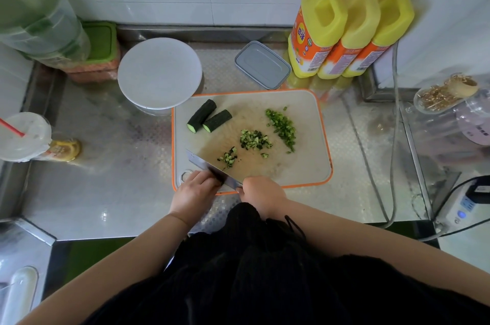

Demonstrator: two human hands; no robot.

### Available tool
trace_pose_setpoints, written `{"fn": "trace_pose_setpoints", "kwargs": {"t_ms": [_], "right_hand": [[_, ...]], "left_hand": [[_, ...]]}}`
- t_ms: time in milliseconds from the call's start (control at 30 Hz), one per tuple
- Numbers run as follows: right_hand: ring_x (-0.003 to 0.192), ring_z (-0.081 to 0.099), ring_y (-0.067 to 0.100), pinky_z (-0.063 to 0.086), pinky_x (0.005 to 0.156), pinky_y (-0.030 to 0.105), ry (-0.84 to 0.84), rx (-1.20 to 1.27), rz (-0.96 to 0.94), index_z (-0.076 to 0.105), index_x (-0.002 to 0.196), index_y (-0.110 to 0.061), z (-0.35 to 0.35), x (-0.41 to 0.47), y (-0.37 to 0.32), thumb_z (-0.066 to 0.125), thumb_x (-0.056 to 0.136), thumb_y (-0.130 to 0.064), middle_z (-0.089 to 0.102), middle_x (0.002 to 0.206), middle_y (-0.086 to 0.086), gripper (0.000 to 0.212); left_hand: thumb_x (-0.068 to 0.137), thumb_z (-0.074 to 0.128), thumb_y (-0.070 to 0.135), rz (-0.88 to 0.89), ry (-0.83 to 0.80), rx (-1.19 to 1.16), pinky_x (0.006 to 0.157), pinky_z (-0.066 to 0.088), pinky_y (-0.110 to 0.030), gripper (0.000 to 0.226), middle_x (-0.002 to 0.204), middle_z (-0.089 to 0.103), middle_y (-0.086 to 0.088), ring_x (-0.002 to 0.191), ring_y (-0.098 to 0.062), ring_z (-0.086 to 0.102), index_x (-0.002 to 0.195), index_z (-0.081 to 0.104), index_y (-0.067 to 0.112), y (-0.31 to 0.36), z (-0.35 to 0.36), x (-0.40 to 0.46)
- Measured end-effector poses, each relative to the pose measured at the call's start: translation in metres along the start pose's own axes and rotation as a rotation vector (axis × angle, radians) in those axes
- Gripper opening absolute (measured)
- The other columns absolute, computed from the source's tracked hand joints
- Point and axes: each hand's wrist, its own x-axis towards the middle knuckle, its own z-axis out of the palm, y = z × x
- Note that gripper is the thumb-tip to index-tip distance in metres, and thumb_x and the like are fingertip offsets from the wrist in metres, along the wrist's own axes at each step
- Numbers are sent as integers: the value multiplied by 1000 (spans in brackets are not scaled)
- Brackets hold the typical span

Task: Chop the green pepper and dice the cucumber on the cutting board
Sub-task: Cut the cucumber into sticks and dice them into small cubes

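A beige cutting board (pixel 305 165) with an orange rim lies on the steel counter. Two dark cucumber halves (pixel 208 119) lie at its far left. Diced cucumber (pixel 253 140) sits in the middle, and a smaller heap (pixel 229 159) lies beside the knife blade (pixel 201 161). Chopped green pepper (pixel 282 127) forms a strip at the right. My right hand (pixel 261 192) grips the knife handle at the board's near edge. My left hand (pixel 195 190) holds a dark cucumber piece (pixel 218 178) against the blade with curled fingers.
A white round plate (pixel 159 72) stands behind the board's left corner, and a grey lidded box (pixel 262 64) behind its middle. Three yellow pump bottles (pixel 350 33) line the back right. A lidded cup with a red straw (pixel 23 136) is at far left. Cables run at the right.
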Motion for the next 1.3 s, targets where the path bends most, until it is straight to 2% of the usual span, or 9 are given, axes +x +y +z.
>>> {"fn": "trace_pose_setpoints", "kwargs": {"t_ms": [200,333,400,533,700,767,867,1067,1300], "right_hand": [[83,62,31,41,63,32,12,20,48,56,87,-11,4,6,-2,42,99,-33,60,83,9,29],[95,61,32,40,69,31,27,132,122,59,103,-6,4,9,2,43,98,-39,64,101,14,37],[97,60,32,39,70,31,37,147,125,59,105,-4,2,8,4,42,99,-38,64,102,14,38],[92,60,30,39,67,31,83,140,105,58,99,-4,-7,3,8,40,100,-36,64,97,13,36],[87,61,31,43,68,34,-1,42,10,57,96,-5,-2,-4,-1,40,100,-35,62,90,12,34],[80,60,31,43,64,34,-9,5,-18,53,87,-9,-3,-5,-2,41,100,-34,57,80,9,30],[72,54,28,39,61,32,14,-23,-37,55,91,-8,-5,-6,-4,42,100,-32,54,77,6,29],[68,51,26,40,60,32,6,-53,-51,51,83,-10,-4,-4,-3,42,100,-29,47,67,2,27],[83,61,31,43,64,34,-7,-29,-19,58,92,-6,2,1,-4,42,100,-30,61,85,10,29]], "left_hand": [[84,58,17,-14,22,-22,60,56,-34,15,87,65,-3,80,-22,55,85,73,13,4,-3,2],[85,56,19,-16,5,-7,57,55,-37,19,85,64,-4,73,-26,60,81,72,11,2,-3,1],[86,56,20,-6,4,-5,57,55,-37,19,84,64,-5,72,-26,60,81,72,11,3,-4,1],[91,54,26,-11,6,-35,62,55,-37,24,91,63,-6,79,-25,58,86,71,9,0,-4,-4],[88,53,30,-81,-58,-6,59,55,-40,21,95,58,-5,82,-28,56,92,61,11,-5,-3,-19],[88,51,30,-113,-85,3,57,55,-41,24,94,59,-6,81,-29,56,91,62,10,-5,-2,-19],[88,49,31,-148,-115,12,55,54,-42,25,90,60,-6,78,-30,56,89,64,10,-7,-2,-14],[89,47,31,-141,-119,14,55,54,-40,30,85,62,-6,75,-30,58,85,68,9,-8,-2,-10],[88,51,29,-122,-66,19,54,54,-37,28,81,63,-5,71,-28,58,82,69,9,-5,-2,-9]]}}
